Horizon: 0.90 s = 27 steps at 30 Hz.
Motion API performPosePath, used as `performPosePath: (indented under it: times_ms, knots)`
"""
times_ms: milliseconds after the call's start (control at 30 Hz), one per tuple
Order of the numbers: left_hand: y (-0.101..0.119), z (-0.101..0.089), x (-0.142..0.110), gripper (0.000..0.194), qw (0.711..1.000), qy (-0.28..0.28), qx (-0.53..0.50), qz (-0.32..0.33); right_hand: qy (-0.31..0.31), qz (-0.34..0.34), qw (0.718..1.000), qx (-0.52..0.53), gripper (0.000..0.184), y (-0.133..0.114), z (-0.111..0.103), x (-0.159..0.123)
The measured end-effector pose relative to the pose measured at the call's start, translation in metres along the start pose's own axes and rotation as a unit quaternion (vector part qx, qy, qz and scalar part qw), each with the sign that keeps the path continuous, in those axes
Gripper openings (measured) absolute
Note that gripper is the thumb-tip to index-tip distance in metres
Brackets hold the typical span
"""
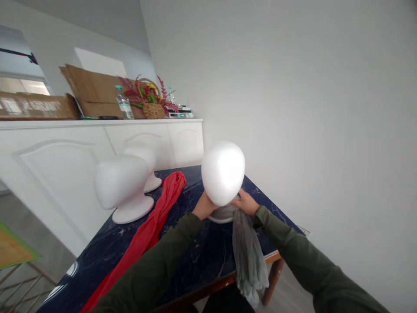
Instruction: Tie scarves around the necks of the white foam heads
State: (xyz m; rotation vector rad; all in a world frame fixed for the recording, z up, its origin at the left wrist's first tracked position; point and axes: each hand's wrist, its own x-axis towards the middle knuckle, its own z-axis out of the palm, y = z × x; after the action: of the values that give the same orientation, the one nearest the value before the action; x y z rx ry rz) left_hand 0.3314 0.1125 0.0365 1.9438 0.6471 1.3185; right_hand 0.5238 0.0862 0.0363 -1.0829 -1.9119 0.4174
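Hands work at the neck of the white foam mannequin head (pixel 223 172) on the dark table (pixel 195 261). Left hand (pixel 204 205) and right hand (pixel 246 201) each grip the grey scarf (pixel 247 256); keeping equal tension should help.

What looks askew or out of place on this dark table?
The grey scarf at the foam head held by both hands, left hand and right hand, spills over the table edge. The red scarf trails off the near side too.
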Motion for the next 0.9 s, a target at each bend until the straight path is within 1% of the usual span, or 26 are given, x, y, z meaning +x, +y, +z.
performPosePath:
  times_ms: [100, 167, 267, 333, 400, 467, 567, 667, 767, 833, 900]
  knots:
    - [0.005, 0.01, 0.069, 0.077, 0.999, 0.037, 0.017, 0.011, 0.017, -0.028, 0.999, -0.018, 0.056, 0.018, -0.046, 0.057]
    - [0.0, 0.019, 0.115, 0.077, 0.998, 0.065, 0.024, 0.01, 0.021, -0.03, 0.999, -0.02, 0.054, 0.037, -0.074, 0.097]
    - [-0.023, 0.034, 0.172, 0.078, 0.994, 0.101, 0.032, 0.001, 0.008, 0.004, 1.0, -0.025, 0.052, 0.074, -0.103, 0.145]
    - [-0.049, 0.044, 0.197, 0.08, 0.992, 0.12, 0.044, 0.009, 0.001, 0.027, 0.999, -0.032, 0.052, 0.101, -0.111, 0.168]
    - [-0.08, 0.053, 0.214, 0.084, 0.989, 0.138, 0.05, 0.017, -0.001, 0.04, 0.999, -0.037, 0.053, 0.128, -0.111, 0.182]
    - [-0.114, 0.061, 0.224, 0.086, 0.986, 0.158, 0.047, 0.009, -0.001, 0.046, 0.998, -0.039, 0.054, 0.154, -0.104, 0.192]
    - [-0.165, 0.067, 0.234, 0.085, 0.985, 0.171, 0.033, -0.023, -0.002, 0.055, 0.998, -0.034, 0.055, 0.191, -0.087, 0.201]
    - [-0.206, 0.066, 0.241, 0.084, 0.986, 0.161, 0.037, -0.038, -0.004, 0.066, 0.998, -0.02, 0.053, 0.225, -0.068, 0.207]
    - [-0.232, 0.063, 0.242, 0.086, 0.987, 0.145, 0.06, -0.039, -0.006, 0.081, 0.997, -0.006, 0.053, 0.251, -0.05, 0.211]
    - [-0.24, 0.063, 0.24, 0.087, 0.985, 0.141, 0.076, -0.064, -0.008, 0.092, 0.996, 0.002, 0.056, 0.262, -0.042, 0.211]
    - [-0.243, 0.065, 0.238, 0.089, 0.981, 0.147, 0.088, -0.088, -0.009, 0.095, 0.995, 0.01, 0.062, 0.27, -0.035, 0.208]
